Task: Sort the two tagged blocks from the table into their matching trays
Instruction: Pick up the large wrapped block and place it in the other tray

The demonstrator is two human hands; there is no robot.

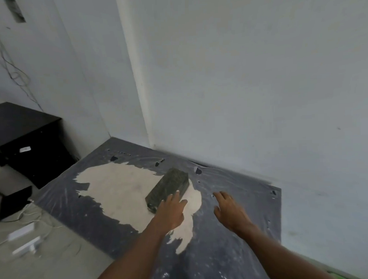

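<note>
A long dark green block [168, 188] lies on the table [233, 200], whose grey covering is torn to show a pale patch. My left hand [171, 210] reaches over the block's near end, fingers spread, fingertips touching or just above its near right corner. My right hand [229, 210] hovers to the right of the block, fingers apart, holding nothing. No tag, no second block and no tray are in view.
The table sits in a corner of white walls [240, 95] at the back and right. To the left, lower down, stands a black cabinet [26, 140], with white power strips [21, 239] and cables on the floor.
</note>
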